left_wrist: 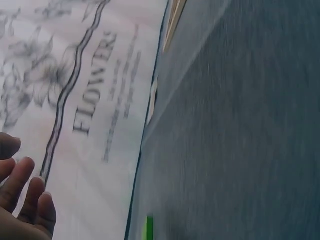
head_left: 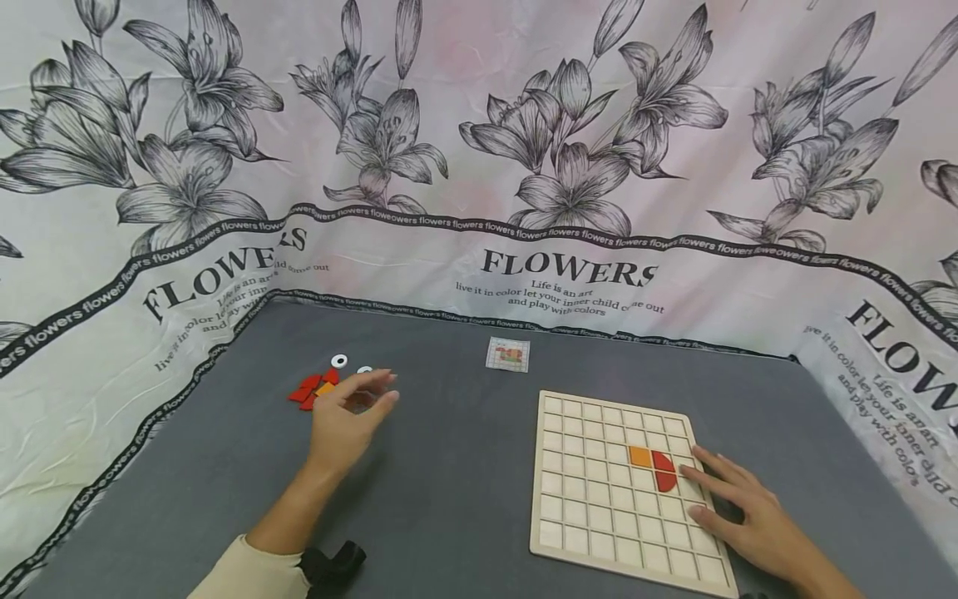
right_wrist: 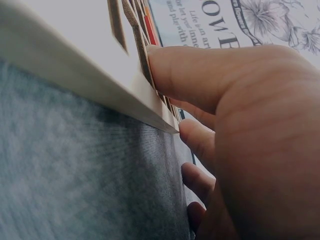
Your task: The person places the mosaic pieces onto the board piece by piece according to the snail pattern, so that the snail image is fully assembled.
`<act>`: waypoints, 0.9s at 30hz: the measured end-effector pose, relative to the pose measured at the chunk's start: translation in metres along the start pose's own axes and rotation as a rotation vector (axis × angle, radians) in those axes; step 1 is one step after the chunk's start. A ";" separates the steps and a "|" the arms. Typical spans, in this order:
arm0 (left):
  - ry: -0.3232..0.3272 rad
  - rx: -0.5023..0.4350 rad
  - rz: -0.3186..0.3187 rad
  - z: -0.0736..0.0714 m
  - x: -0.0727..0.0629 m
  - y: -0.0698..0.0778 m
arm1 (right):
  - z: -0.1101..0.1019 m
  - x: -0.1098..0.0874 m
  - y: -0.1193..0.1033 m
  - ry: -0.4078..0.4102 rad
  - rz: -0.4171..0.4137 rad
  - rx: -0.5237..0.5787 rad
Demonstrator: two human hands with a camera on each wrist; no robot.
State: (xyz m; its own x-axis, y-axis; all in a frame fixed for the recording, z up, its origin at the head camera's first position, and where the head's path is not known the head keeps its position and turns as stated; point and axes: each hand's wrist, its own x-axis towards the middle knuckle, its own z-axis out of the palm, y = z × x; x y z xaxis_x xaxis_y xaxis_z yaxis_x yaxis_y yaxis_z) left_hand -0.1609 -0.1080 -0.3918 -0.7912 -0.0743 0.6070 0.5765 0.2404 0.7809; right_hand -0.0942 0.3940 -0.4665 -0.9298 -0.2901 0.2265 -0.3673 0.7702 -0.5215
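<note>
Left hand [head_left: 348, 420] with no piece visible in it, right hand [head_left: 756, 516] on the board [head_left: 572, 487]

Left side of counter [head_left: 434, 482]: heap of red pieces [head_left: 305, 389] plus an orange piece [head_left: 324, 389]. Two white discs [head_left: 339, 361] just beyond, one partly behind the left hand. Left hand's thumb and fingers loosely bent, tips apart. Left wrist view shows a green edge [left_wrist: 148, 228]; can't tell what it belongs to. For a pick I'd pinch one piece by its sides, not its face.

Far centre: picture card [head_left: 507, 354], gridded, figure too small to read. Worth checking cell and rotation against it before placing.

Right: board lies flat. Toward its right side, an orange square [head_left: 640, 457]; two red quarter-rounds [head_left: 664, 481] just right of it, stacked near-to-far, curves facing right. I'd lower each piece level, seat one corner, press flat.

Right hand: fingers spread at the board's right edge, thumb on top. Decent brace; fingertips off the target cell, light push so nothing skids.
</note>
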 end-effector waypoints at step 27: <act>0.220 0.531 -0.379 -0.055 0.001 -0.106 | -0.003 0.000 -0.005 -0.002 0.015 -0.004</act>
State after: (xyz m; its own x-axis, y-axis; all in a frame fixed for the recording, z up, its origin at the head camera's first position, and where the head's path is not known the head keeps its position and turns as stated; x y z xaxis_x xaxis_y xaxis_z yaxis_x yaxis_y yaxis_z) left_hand -0.2116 -0.1868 -0.4655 -0.8261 -0.4286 0.3660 0.0454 0.5967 0.8012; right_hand -0.0921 0.3917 -0.4612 -0.9352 -0.2796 0.2175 -0.3534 0.7765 -0.5216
